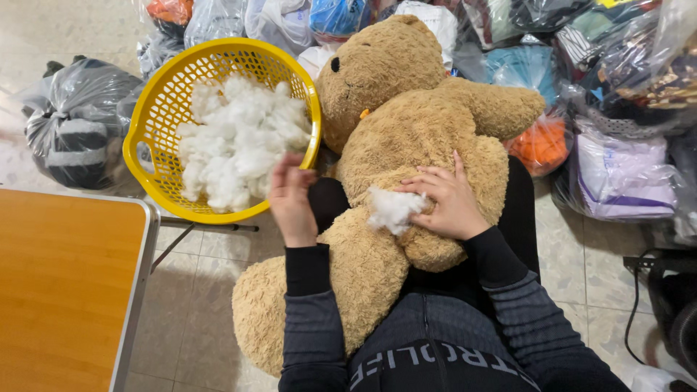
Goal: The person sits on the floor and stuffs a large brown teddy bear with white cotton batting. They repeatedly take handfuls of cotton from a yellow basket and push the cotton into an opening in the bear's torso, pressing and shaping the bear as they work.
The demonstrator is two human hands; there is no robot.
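Note:
A large tan teddy bear (pixel 414 123) lies across my lap, head away from me. My right hand (pixel 446 199) presses on its belly, fingers on a tuft of white stuffing (pixel 392 210) that sticks out of the body. My left hand (pixel 290 199) hovers by the rim of a yellow perforated basket (pixel 156 116), fingers curled and blurred; whether it holds anything is unclear. The basket holds a heap of white stuffing (pixel 236 141).
A wooden table with a metal edge (pixel 65 283) stands at the lower left. Several plastic bags of fabric (pixel 624 167) crowd the back and right; a dark bag (pixel 76 120) sits at the left. A black cable (pixel 639 305) lies on the tiled floor.

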